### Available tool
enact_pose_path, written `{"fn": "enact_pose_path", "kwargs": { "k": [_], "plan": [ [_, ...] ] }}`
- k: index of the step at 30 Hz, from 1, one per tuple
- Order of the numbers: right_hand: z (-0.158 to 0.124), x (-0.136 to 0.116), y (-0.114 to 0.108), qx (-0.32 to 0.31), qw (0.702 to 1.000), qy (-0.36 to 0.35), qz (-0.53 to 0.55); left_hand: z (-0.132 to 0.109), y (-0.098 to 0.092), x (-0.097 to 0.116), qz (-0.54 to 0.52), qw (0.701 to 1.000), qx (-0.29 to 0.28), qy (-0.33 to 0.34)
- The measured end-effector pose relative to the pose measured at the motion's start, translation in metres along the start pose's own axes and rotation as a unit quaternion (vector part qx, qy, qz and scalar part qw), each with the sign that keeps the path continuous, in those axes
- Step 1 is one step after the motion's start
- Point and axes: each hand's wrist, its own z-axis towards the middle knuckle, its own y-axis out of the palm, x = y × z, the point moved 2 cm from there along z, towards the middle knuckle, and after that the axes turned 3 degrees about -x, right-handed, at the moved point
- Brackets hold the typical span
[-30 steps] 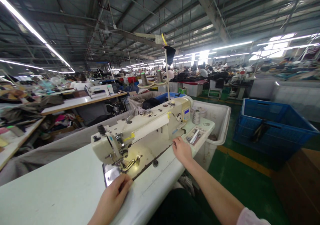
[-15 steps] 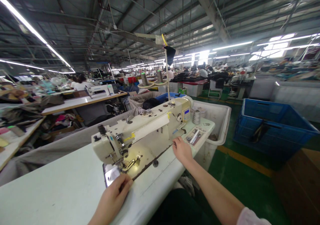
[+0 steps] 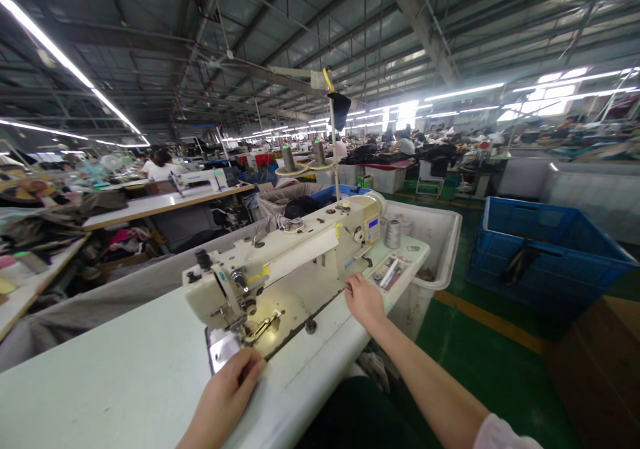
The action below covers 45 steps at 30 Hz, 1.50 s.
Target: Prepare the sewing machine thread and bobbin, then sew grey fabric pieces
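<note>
A cream sewing machine (image 3: 295,256) stands on a pale green table (image 3: 125,342), its small lamp lighting the bed. My left hand (image 3: 227,389) rests at the near side of the metal needle plate (image 3: 223,350), below the machine head. Its fingers are curled, with thumb and fingertips together; anything between them is hidden. Beside the base of the machine's upright, my right hand (image 3: 364,299) is closed in a pinch at the bed's edge. Whatever it pinches is too small to make out. A small black knob (image 3: 311,327) sits on the bed's near edge between the hands.
Right of the machine, a shallow tray (image 3: 390,272) holds small tools, with a grey thread cone (image 3: 393,234) behind it. A white bin (image 3: 447,236) adjoins the table's right end. A blue crate (image 3: 540,276) stands on the green floor. Another sewing machine (image 3: 200,180) is farther back.
</note>
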Motion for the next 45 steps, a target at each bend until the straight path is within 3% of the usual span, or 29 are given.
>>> {"fn": "enact_pose_path", "kwargs": {
  "k": [45],
  "plan": [
    [0.0000, 0.0010, 0.0014, 0.001, 1.000, -0.001, -0.004, 0.0003, 0.0019, -0.0053, 0.006, 1.000, -0.001, 0.004]
  ]
}}
